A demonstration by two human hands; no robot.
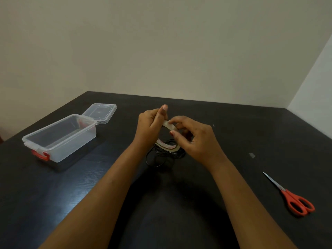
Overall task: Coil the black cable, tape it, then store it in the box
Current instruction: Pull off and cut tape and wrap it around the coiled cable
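Both hands hold a roll of clear tape [168, 147] upright above the middle of the dark table. My left hand [150, 126] grips the roll's left side, thumb raised. My right hand [194, 139] grips its right side, and its fingertips pinch the tape at the roll's top. The black cable [158, 157] lies coiled in loose loops on the table just under and in front of the roll. The clear plastic box [59, 137] with red latches stands open at the left, its lid [100, 112] lying back behind it.
Orange-handled scissors [294, 196] lie shut on the table at the right. A small scrap of tape [252, 155] sits on the table right of the hands. Walls bound the table [233, 123] at the back and right.
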